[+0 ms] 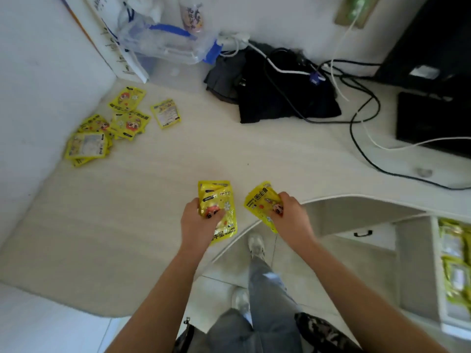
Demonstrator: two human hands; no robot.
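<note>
One packet is gripped by the right hand; left hand clasps a stack, maybe two.

Single view, head-worn, wide-angle; faces forward and steeply down over the person's own forearms; the desk fills the middle, its front edge bowed by the lens; left hand, gripping a yellow stack, and right hand, gripping a yellow packet, sit just below centre, close to the camera; a shoe shows directly beneath; the top edge reaches the wall, farthest off; a monitor cuts the upper right corner.
</note>
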